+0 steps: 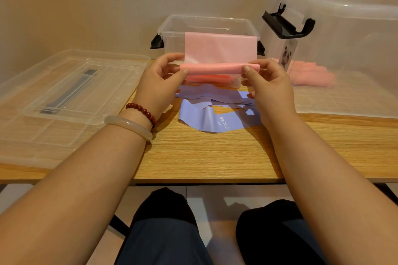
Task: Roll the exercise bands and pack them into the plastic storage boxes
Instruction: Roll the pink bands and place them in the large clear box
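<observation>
I hold a pink exercise band (217, 49) in the air above the table, its lower edge rolled into a tube. My left hand (159, 79) pinches the left end of the roll and my right hand (267, 79) pinches the right end. The unrolled part stands up in front of a small clear storage box (170, 30) with black latches. An orange-red roll (206, 78) lies inside that box. Purple bands (206, 112), one marked "Light", lie flat on the wooden table under my hands.
Two clear lids (71, 88) lie stacked at the left. A large clear box (349, 49) stands at the right with more pink bands (310, 74) behind its wall. A tall clear container (282, 49) with a black clip lid stands beside the small box.
</observation>
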